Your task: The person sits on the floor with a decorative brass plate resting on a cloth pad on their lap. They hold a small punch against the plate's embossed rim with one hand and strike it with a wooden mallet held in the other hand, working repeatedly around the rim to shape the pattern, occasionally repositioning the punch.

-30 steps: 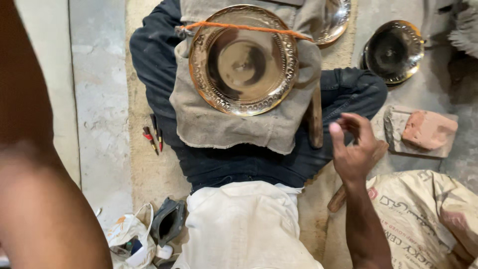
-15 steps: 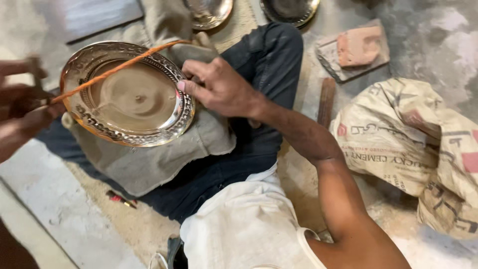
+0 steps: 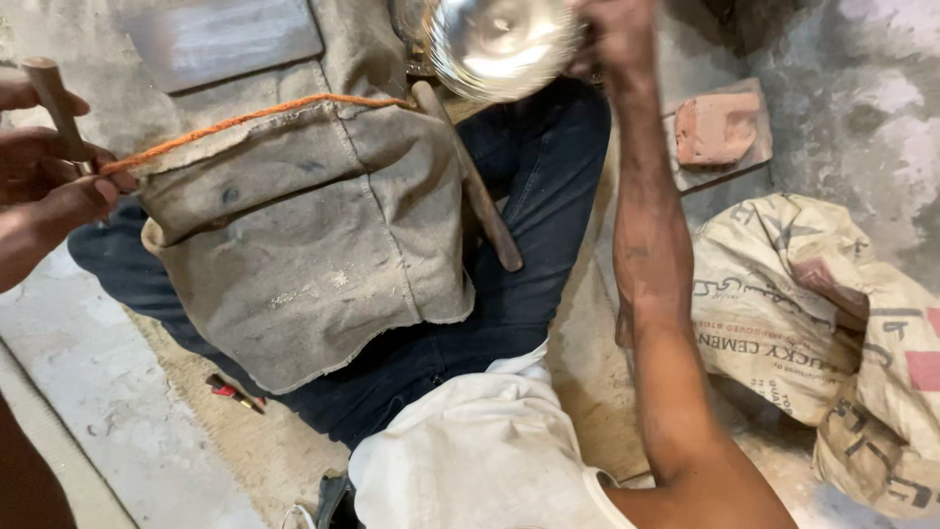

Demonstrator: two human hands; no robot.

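A concrete floor carries everything here, grey and stained, with a paler strip along its lower left edge. Across the person's lap, over dark blue trousers, lies a big piece of coarse grey-brown cloth, its top hem folded and its lower corner hanging toward the left. At the right edge of the floor slumps a printed tan sack, creased and partly rolled over on itself. A white shirt fills the bottom middle. The right hand, arm stretched up along the right of the lap, is closed on the rim of a shiny round metal plate near the top edge, fingers wrapped over its right side; the plate is blurred and tilted toward the camera. The left hand, at the left edge, has its fingers curled around a short wooden handle and pinches the end of an orange cord, which runs taut along the cloth's top hem. A dark wooden stick lies slanted on the trousers just beside the cloth. A reddish brick rests on a flat slab toward the upper right. Small red-handled tools lie on the floor below the cloth.
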